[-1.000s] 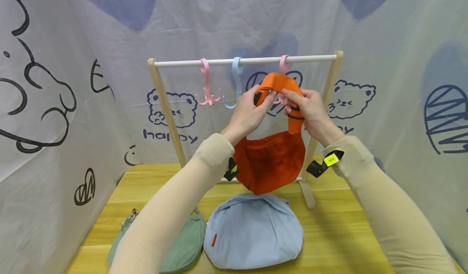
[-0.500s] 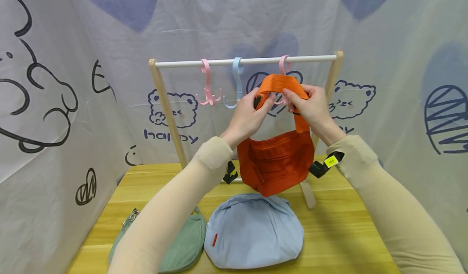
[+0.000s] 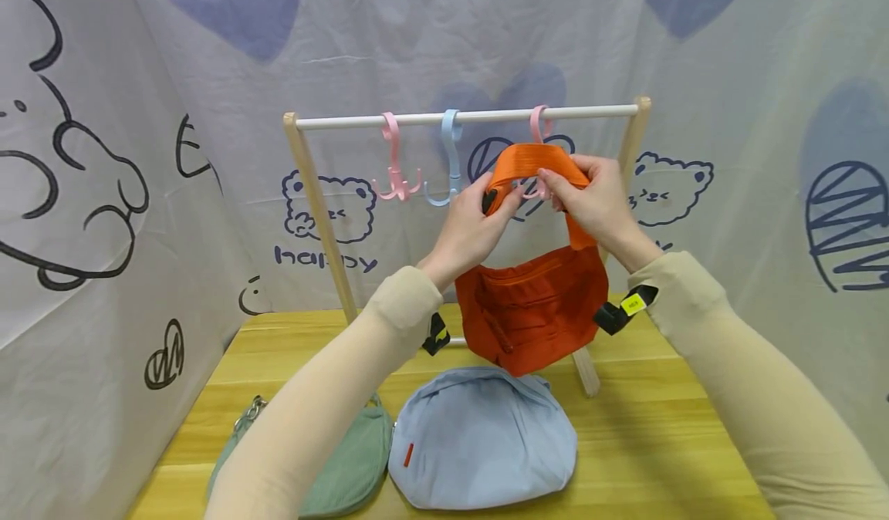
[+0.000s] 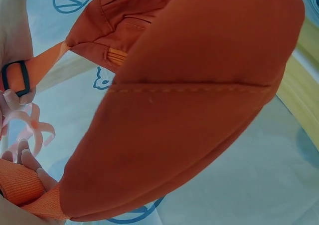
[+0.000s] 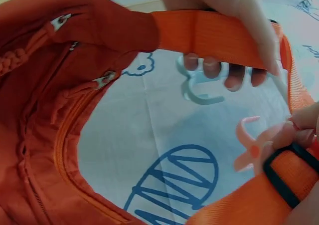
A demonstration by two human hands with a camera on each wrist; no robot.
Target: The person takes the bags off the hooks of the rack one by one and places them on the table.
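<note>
An orange-red sling bag (image 3: 538, 312) hangs in the air below both hands, tilted. My left hand (image 3: 474, 223) grips one side of its orange webbing strap (image 3: 531, 160). With thumb and fingers, my right hand (image 3: 600, 200) holds the strap's other side, near a black slider buckle (image 5: 290, 175). Between the hands the strap arches in front of a pink hook (image 3: 539, 122), which hangs from the rack's white bar (image 3: 590, 111). In the right wrist view that hook's prongs (image 5: 254, 147) show inside the loop of strap and bag. The strap hides the hook's middle in the head view.
Left along the bar hang a blue hook (image 3: 451, 157) and another pink hook (image 3: 394, 157). A light blue bag (image 3: 482, 443) and a green bag (image 3: 354, 458) lie on the wooden table (image 3: 646, 427). Wooden legs (image 3: 319, 219) hold up the rack.
The sling bag has swung to the right and slightly down. The strap's arch sits a little lower and spreads wider, with the right hand moved slightly right. Both hands keep their hold.
</note>
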